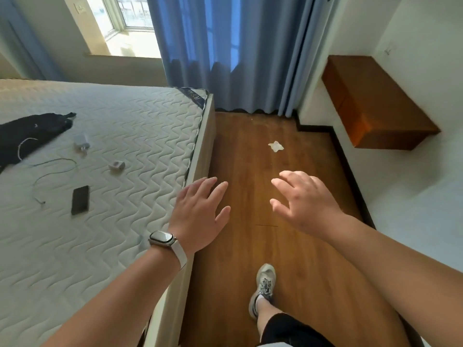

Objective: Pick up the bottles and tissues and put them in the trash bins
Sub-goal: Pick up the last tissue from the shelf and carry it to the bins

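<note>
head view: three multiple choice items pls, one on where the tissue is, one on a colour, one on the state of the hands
1. Where does the tissue lie? A in a bin; B on the wooden floor; C on a desk
2. What colour are the curtains? A red; B white; C blue
3. How are the left hand and right hand? A open, empty; B gripping a bottle; C pinching the tissue

Answers: 1 B, it lies on bare floorboards beyond the hands; 2 C, blue folds hang to the floor; 3 A, fingers spread, nothing held.
</note>
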{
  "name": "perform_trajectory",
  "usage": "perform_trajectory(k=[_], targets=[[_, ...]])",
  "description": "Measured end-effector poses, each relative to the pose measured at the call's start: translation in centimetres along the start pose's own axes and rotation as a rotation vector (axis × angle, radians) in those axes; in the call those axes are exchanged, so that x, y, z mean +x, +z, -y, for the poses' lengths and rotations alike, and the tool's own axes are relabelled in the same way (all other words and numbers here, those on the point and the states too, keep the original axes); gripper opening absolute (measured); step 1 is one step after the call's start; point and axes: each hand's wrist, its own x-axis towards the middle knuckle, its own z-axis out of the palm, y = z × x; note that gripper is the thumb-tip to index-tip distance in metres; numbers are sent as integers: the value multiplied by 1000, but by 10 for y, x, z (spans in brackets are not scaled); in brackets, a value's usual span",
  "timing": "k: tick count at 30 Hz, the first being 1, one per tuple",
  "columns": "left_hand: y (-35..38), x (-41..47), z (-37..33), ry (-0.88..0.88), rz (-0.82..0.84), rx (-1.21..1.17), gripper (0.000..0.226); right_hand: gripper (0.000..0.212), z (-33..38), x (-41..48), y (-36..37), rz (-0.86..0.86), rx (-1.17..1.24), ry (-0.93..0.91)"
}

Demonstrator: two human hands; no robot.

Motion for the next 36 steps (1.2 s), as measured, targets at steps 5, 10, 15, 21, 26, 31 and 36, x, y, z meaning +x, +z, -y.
perform_trajectory(k=[5,10,15,21,26,31,36], targets=[[10,76,5,31,18,27,53,57,-36,58,17,-5,52,26],[18,168,8,32,39,39,54,57,-88,134,19,9,91,57],[29,256,3,46,18,55,54,55,-145,201,21,-12,79,53],[44,327,-4,68,27,56,54,51,-191,253,24,-16,68,94],[58,383,4,117,22,51,54,52,-215,288,29,10,40,137],[81,439,28,162,-10,-11,53,52,-225,327,39,56,10,194],[109,516,59,245,34,-93,51,59,-239,384,38,107,-32,313]])
